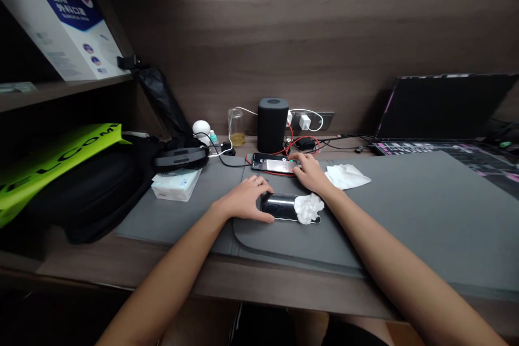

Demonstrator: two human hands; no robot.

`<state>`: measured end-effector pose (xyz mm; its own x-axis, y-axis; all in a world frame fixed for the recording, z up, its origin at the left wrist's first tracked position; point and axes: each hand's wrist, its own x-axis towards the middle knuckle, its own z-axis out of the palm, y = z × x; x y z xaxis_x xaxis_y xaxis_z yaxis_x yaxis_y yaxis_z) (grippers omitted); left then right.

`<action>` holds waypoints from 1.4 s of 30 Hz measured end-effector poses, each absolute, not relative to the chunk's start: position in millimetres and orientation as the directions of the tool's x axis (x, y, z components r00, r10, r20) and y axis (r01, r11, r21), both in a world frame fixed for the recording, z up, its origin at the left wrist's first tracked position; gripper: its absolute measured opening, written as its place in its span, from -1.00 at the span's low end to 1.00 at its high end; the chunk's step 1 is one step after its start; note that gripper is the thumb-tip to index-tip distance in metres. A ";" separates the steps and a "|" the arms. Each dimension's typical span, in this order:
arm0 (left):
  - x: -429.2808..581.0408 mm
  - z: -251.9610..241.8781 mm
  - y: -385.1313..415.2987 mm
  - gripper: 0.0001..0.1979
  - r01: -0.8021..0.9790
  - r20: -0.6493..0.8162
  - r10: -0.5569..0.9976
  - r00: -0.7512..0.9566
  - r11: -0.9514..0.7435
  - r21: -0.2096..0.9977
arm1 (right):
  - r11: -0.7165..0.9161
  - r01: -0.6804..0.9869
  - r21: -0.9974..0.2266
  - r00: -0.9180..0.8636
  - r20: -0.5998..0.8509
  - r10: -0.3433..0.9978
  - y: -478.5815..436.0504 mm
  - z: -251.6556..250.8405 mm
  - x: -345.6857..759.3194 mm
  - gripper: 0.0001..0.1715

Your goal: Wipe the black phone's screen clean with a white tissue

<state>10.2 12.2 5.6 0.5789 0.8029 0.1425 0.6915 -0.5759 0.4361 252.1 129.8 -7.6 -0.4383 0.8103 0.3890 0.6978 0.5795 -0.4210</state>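
Observation:
A dark smartphone lies flat on the grey desk mat, with a crumpled white tissue on its right end. My left hand, a ring on one finger, holds this phone's left end between thumb and fingers. Farther back, a second smartphone shows a lit screen. My right hand is at that phone's right end, fingers apart, index finger and thumb touching or just over the screen. Beside my right wrist lies a flat white tissue.
Behind the lit phone stand a black speaker and a glass jar, among red, white and black cables. A laptop is open at the right. A tissue pack and black bag lie left; a mask box sits on the shelf.

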 end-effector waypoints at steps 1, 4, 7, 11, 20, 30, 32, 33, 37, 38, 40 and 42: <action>10.2 6.1 11.9 -0.40 0.692 0.141 0.803 0.579 -0.576 0.436 | 0.577 0.701 -0.419 -0.435 0.389 0.812 129.9 -7.9 252.0 -0.56; 9.7 6.3 11.7 -0.38 0.688 0.144 0.797 0.586 -0.584 0.431 | 0.571 0.710 -0.413 -0.428 0.391 0.815 130.3 -8.1 252.0 -0.57; 9.1 5.2 12.5 -0.37 0.686 0.148 0.796 0.587 -0.586 0.430 | 0.577 0.711 -0.402 -0.434 0.394 0.810 129.3 -7.2 252.4 -0.59; 9.2 4.2 13.1 -0.38 0.686 0.149 0.795 0.588 -0.588 0.429 | 0.588 0.709 -0.390 -0.443 0.403 0.801 126.5 -6.5 253.8 -0.56; 9.4 3.5 13.0 -0.39 0.684 0.155 0.796 0.585 -0.587 0.432 | 0.618 0.703 -0.352 -0.497 0.378 0.781 133.4 -14.3 256.9 -0.21; 9.4 2.1 15.2 -0.38 0.681 0.151 0.796 0.587 -0.586 0.439 | 0.662 0.637 -0.395 -0.561 0.351 0.750 151.7 -15.8 257.8 0.00; 9.6 2.6 14.9 -0.37 0.679 0.149 0.793 0.590 -0.587 0.441 | 0.661 0.631 -0.406 -0.561 0.349 0.750 152.4 -15.9 258.3 0.01; 9.7 2.8 14.7 -0.37 0.677 0.150 0.793 0.591 -0.589 0.441 | 0.659 0.630 -0.411 -0.558 0.350 0.752 152.5 -15.9 258.3 0.01; 10.0 3.3 14.1 -0.38 0.679 0.154 0.795 0.587 -0.587 0.441 | 0.652 0.628 -0.425 -0.547 0.355 0.758 152.4 -15.7 255.1 -0.01; 10.1 3.2 14.1 -0.38 0.682 0.151 0.796 0.585 -0.585 0.440 | 0.651 0.628 -0.426 -0.546 0.355 0.759 152.3 -15.8 253.5 -0.02; 10.1 2.9 14.3 -0.38 0.685 0.145 0.797 0.586 -0.583 0.438 | 0.648 0.629 -0.429 -0.545 0.352 0.761 152.3 -16.0 249.8 -0.03; 10.1 2.5 14.6 -0.38 0.682 0.143 0.794 0.590 -0.586 0.438 | 0.643 0.633 -0.431 -0.543 0.344 0.766 152.1 -16.1 246.5 -0.04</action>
<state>10.1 14.6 2.5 0.5902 0.7944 0.1435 0.6822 -0.5858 0.4376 246.5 152.1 -16.1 -0.5432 0.7658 0.3443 0.6330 0.6429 -0.4312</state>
